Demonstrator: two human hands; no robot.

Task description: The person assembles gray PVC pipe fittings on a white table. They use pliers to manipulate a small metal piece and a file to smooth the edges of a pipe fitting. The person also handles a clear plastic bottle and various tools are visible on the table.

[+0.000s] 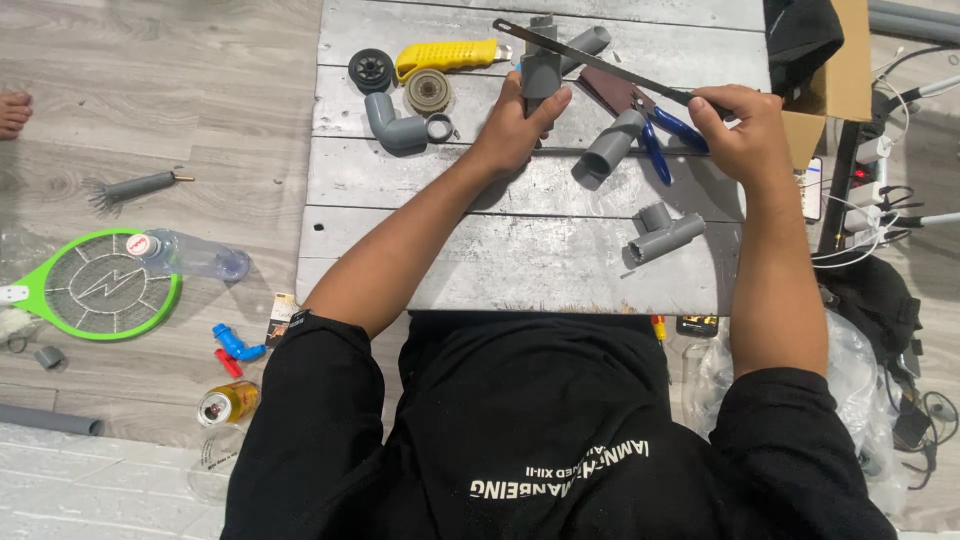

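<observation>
The left hand (515, 125) clamped its grip on a grey pipe fitting (541, 72) on the surface (520, 250) while the right hand (740, 128) clasped a hacksaw blade (590, 58) laid across it.

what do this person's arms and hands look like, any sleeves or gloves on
Both the left hand and the right hand are bare, with no gloves, rings or watch visible. The forearms are uncovered. A black short-sleeved shirt with white printed lettering ends in loose sleeves above the elbows.

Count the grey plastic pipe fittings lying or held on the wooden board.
4: a grey elbow fitting at left, one in the left hand, a straight piece at centre, a tee fitting lower right. Others may be hidden.
</observation>
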